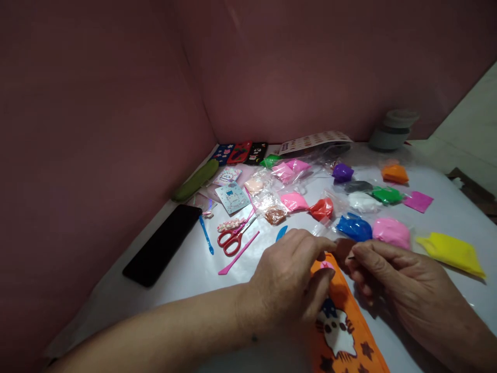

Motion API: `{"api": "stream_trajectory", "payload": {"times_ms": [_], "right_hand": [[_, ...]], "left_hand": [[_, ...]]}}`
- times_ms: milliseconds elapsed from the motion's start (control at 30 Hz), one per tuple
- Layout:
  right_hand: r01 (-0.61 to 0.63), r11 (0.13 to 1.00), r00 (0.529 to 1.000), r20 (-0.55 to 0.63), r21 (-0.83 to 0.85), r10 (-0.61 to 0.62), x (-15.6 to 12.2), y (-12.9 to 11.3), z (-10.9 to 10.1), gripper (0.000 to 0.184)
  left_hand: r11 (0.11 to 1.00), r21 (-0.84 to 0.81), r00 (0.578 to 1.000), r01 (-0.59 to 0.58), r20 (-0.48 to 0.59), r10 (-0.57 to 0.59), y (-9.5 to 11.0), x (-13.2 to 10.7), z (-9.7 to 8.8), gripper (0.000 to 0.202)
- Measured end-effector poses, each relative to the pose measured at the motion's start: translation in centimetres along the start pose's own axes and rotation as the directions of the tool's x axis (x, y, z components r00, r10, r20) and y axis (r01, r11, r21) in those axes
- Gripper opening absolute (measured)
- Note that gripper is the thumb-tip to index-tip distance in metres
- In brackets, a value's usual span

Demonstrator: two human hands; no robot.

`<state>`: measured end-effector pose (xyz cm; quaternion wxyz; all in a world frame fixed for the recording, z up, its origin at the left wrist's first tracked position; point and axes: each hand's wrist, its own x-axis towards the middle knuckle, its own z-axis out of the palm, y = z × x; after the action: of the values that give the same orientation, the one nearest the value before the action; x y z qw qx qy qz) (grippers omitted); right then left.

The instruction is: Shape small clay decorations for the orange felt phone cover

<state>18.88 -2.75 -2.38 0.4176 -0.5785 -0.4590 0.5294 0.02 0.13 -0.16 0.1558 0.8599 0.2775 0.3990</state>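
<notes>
at the far left a black rectangular phone [163, 246] lies flat on the white-covered table [182, 311], with a long, rounded green object [196, 180] behind it, near the pink wall [116, 103]. just beside the phone's right edge is a slim blue plastic modelling tool [206, 235]; next come a pale blue square card with a printed figure [232, 197], a pair of red-handled metal scissors [230, 242] and a slim pink plastic modelling tool [238, 254] in front of them. the person's left hand [289, 272] reaches in over a bright orange rectangular panel with a white cat figure and dark brown stars [339, 334], its fingers bent above the panel's far part; whether they grasp anything cannot be told, as the hand's back hides the tips. the orange panel lies at the lower edge of the view, between and below both hands. behind it sits a glossy blue lump of clay in clear plastic [354, 228], with a pale pink lump of clay [391, 233] to its right. the right hand [399, 285] pinches a small dark sliver [351, 257] between thumb and forefinger, near the left hand. farthest right lies a flat yellow packet of clay [452, 253].
</notes>
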Motion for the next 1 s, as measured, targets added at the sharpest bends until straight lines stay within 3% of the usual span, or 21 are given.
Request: {"api": "stream_trajectory", "payload": {"times_ms": [267,633,1000], "right_hand": [[0.028,0.999,1.000,-0.008,0.047,-0.028,0.2,0.0,-0.4,0.030],[-0.133,0.953,0.991,0.012,0.274,0.134,0.2,-1.2,0.5,0.046],[-0.154,0.895,0.987,0.108,0.419,0.119,0.4,-1.8,0.5,0.034]], "left_hand": [[1.000,-0.001,1.000,0.011,-0.006,-0.011,0.1,0.0,0.0,0.022],[0.997,-0.051,0.998,0.059,0.028,-0.057,-0.2,0.1,-0.2,0.019],[0.995,-0.015,0.993,0.103,0.050,-0.103,-0.4,0.4,-0.4,0.020]]}}
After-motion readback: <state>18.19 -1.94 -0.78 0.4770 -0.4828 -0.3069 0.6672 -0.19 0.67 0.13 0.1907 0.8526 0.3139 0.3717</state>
